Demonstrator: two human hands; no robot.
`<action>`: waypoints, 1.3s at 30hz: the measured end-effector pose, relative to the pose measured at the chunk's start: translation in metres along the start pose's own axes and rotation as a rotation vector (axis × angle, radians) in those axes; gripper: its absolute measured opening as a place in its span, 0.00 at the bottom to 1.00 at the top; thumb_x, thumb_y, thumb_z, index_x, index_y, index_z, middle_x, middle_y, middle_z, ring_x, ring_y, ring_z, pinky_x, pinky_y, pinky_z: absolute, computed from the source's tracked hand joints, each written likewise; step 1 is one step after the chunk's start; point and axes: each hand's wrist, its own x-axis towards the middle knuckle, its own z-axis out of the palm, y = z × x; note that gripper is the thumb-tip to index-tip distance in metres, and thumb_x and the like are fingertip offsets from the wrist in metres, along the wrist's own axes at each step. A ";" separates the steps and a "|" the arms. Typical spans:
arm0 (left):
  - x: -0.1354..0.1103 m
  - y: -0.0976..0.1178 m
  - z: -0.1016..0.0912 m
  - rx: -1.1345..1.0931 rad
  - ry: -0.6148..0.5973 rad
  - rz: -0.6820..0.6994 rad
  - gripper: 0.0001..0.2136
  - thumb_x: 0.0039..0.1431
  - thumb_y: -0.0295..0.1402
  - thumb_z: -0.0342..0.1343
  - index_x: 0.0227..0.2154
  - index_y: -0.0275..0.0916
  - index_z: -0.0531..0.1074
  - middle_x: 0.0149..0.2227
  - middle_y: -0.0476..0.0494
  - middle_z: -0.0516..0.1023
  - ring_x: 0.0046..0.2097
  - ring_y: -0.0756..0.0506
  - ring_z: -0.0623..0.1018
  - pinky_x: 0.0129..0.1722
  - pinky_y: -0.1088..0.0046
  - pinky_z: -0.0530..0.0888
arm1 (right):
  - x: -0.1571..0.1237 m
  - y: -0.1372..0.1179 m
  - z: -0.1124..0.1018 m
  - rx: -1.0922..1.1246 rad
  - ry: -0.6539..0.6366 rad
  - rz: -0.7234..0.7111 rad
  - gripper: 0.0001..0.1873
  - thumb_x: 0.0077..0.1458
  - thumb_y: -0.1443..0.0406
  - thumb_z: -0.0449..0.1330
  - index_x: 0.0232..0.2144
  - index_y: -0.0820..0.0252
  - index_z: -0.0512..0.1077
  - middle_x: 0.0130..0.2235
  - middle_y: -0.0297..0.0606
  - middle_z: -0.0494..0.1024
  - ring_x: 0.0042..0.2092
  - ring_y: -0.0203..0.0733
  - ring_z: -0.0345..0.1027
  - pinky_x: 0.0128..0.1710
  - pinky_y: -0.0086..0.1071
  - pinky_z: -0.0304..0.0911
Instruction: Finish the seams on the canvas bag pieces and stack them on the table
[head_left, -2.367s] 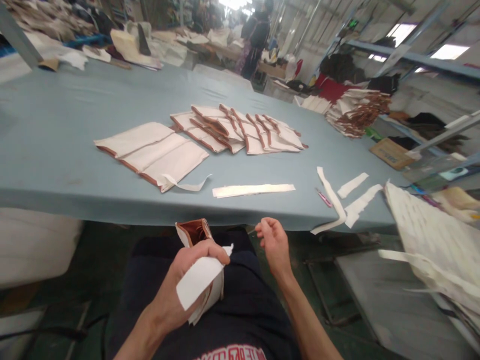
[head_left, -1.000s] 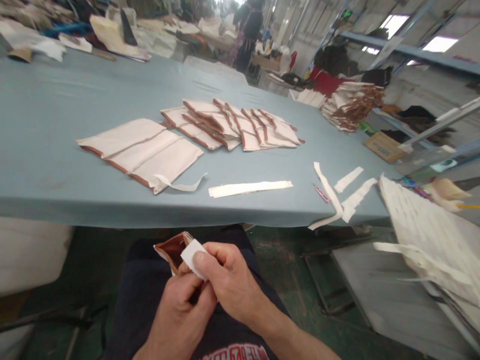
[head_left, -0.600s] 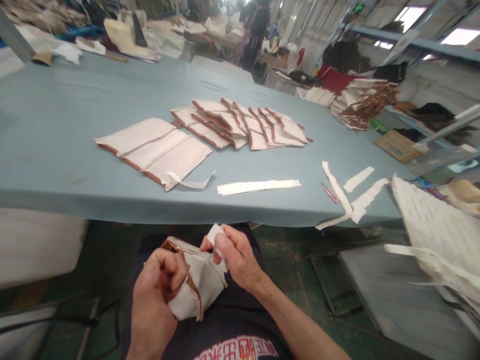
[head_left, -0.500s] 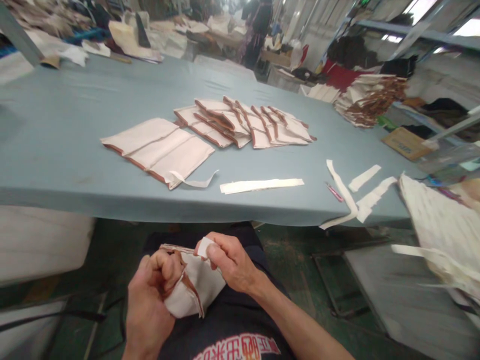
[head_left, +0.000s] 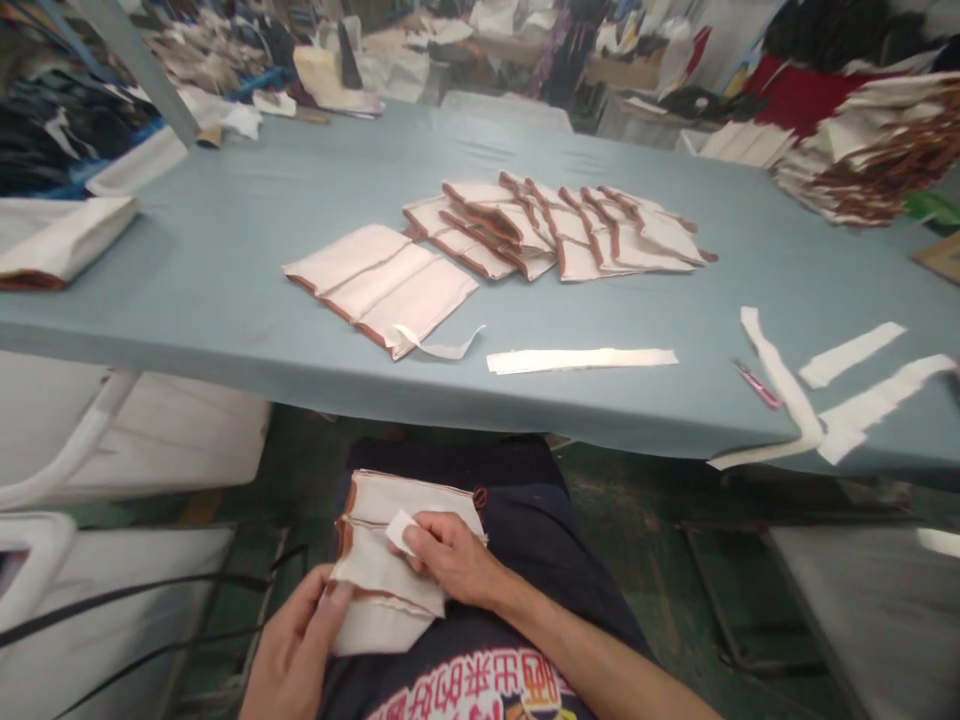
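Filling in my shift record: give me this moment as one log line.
left hand: holds folded cream pouch on lap | right hand: pinches small white tab against pouch | table: finished pouches, strips

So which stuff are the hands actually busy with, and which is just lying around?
In hand:
- folded cream fabric piece with brown edging, on the lap
- small white slip, pinched against it by the right hand
- left hand, gripping its lower corner

Lying about:
- flat pieces in rows on the blue table
- loose white strips
- pink tool
- stack, far right
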 end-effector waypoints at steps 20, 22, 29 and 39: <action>0.050 0.115 0.052 -0.031 -0.366 0.399 0.24 0.60 0.60 0.68 0.35 0.43 0.89 0.28 0.41 0.87 0.26 0.42 0.80 0.23 0.75 0.74 | -0.076 -0.143 -0.041 -0.090 0.412 -0.196 0.21 0.67 0.46 0.64 0.36 0.56 0.69 0.25 0.27 0.70 0.25 0.33 0.58 0.26 0.28 0.54; 0.052 0.114 0.055 -0.065 -0.369 0.358 0.24 0.59 0.60 0.69 0.34 0.42 0.88 0.26 0.43 0.85 0.25 0.42 0.79 0.23 0.75 0.73 | -0.077 -0.149 -0.041 -0.153 0.477 -0.232 0.21 0.67 0.47 0.64 0.33 0.55 0.69 0.26 0.28 0.70 0.27 0.33 0.58 0.27 0.28 0.53; 0.035 0.121 0.075 -0.164 -0.188 0.344 0.13 0.59 0.49 0.70 0.31 0.44 0.86 0.30 0.47 0.85 0.32 0.43 0.79 0.25 0.77 0.70 | -0.078 -0.165 -0.034 -0.327 0.546 -0.477 0.14 0.65 0.57 0.63 0.29 0.56 0.70 0.42 0.41 0.80 0.38 0.39 0.70 0.37 0.33 0.63; 0.038 0.111 0.072 -0.205 -0.290 0.306 0.20 0.59 0.54 0.71 0.37 0.41 0.88 0.27 0.46 0.84 0.26 0.46 0.75 0.22 0.77 0.69 | -0.068 -0.164 -0.027 -0.264 0.593 -0.267 0.19 0.62 0.50 0.66 0.29 0.55 0.72 0.24 0.28 0.70 0.25 0.33 0.56 0.24 0.29 0.51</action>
